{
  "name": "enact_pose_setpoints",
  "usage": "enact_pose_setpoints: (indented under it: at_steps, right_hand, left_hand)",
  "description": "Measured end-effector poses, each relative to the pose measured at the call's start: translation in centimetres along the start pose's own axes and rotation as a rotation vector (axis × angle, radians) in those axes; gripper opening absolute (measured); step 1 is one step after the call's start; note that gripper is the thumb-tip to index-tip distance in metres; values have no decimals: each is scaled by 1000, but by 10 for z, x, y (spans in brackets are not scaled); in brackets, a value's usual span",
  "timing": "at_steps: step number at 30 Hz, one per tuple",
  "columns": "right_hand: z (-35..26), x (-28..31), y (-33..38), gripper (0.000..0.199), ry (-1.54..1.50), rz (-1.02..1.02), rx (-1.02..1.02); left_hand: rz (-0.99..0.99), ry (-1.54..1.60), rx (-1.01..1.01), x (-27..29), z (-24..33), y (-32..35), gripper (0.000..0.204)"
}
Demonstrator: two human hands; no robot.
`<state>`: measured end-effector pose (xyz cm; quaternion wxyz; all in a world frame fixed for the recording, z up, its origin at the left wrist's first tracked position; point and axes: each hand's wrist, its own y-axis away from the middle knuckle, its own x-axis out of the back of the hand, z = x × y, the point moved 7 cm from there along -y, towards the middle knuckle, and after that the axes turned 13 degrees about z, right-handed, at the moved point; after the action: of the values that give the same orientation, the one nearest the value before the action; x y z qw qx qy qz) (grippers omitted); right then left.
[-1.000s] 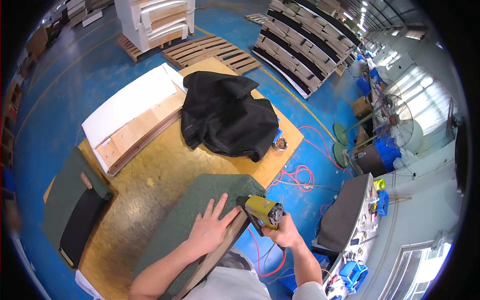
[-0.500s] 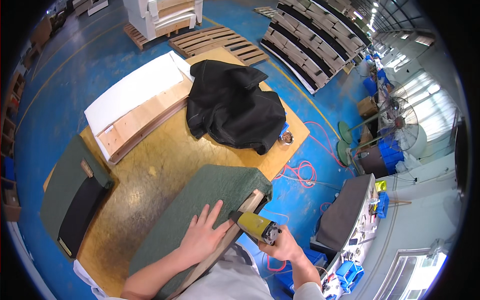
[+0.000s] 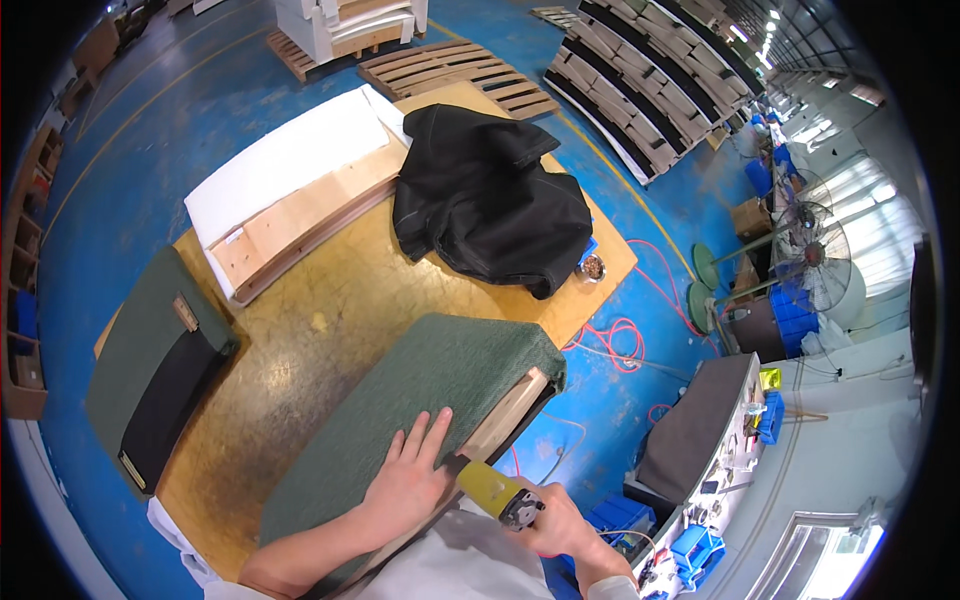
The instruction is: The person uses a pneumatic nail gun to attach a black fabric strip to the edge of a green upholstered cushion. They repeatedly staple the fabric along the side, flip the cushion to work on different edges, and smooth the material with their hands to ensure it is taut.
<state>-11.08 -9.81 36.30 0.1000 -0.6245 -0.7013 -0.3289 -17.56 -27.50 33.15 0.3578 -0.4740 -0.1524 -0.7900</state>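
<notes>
Black fabric [image 3: 490, 195], white foam slab [image 3: 290, 160].

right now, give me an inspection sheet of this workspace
surface: wooden worktable, worn top.
job's things: green upholstered panel on the near edge, wood frame showing; yellow staple gun at that frame.
clutter: black fabric heap, white foam on boards, second green panel, small round dish.
grippers: left hand flat on the panel; right hand grips the gun.
cables: red hose coiled on the floor.
surroundings: blue floor, pallets, fan.

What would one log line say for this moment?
left hand: flat on green panel | right hand: gripping yellow tool at panel edge
</notes>
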Motion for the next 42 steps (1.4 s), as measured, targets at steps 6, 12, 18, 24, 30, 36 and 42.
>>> enact_pose_setpoints:
  at_steps: [6,12,18,24,30,36,42]
  right_hand:
    - [-4,-11,10,48,-2,-43,-3]
    - [15,17,2,33,-108,208,70]
    - [-6,42,-76,33,-20,224,-76]
    - [-19,42,-105,21,-157,134,-97]
    - [-10,51,-92,17,-103,241,-161]
    - [-6,44,-93,23,24,258,-150]
    - [-3,40,-77,17,101,347,34]
  left_hand:
    - [-9,-72,-15,5,5,30,40]
    - [106,-119,-9,14,3,31,40]
    - [197,149,59,25,-21,-32,35]
    - [191,848,549,-74,-200,-29,63]
    - [53,734,367,-68,-110,-30,77]
    - [-10,347,325,-8,-42,-3,71]
    - [54,37,278,-2,-30,3,75]
